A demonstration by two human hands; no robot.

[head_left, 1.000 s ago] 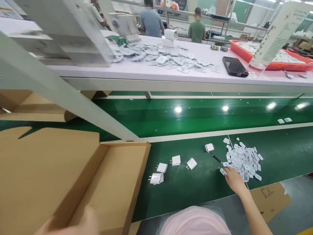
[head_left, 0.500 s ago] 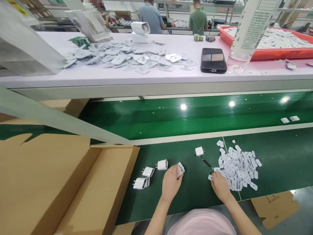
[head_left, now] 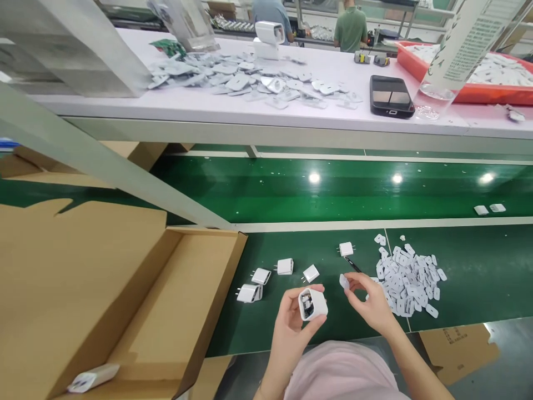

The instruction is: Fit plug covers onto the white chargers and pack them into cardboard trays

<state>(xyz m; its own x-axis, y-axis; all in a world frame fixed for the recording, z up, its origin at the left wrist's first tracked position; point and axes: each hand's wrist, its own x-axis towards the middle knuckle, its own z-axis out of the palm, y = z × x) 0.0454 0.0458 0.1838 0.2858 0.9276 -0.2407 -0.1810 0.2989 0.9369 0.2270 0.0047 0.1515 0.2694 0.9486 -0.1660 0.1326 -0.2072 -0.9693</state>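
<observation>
My left hand (head_left: 291, 325) grips a white charger housing (head_left: 312, 304) with its open end turned toward me. My right hand (head_left: 370, 303) pinches a small white cover piece (head_left: 343, 281) just right of the housing. Both are raised over the near green belt (head_left: 478, 266). A heap of the same white cover pieces (head_left: 410, 275) lies on the belt right of my right hand. Several other white charger housings (head_left: 285, 266) lie on the belt ahead of my left hand, one more (head_left: 346, 249) beside a black pen (head_left: 353, 264).
An open cardboard box (head_left: 200, 311) stands at the left with one white charger (head_left: 92, 378) in it. Beyond a second belt, a pale bench (head_left: 208, 105) carries scattered white parts, a black phone (head_left: 390, 95), a clear bottle (head_left: 441, 89) and a red tray (head_left: 470, 94). People stand at the far back.
My left hand picked a charger housing off the belt and lifted it toward me. My right hand took a cover piece from the heap's edge and brought it up beside the housing.
</observation>
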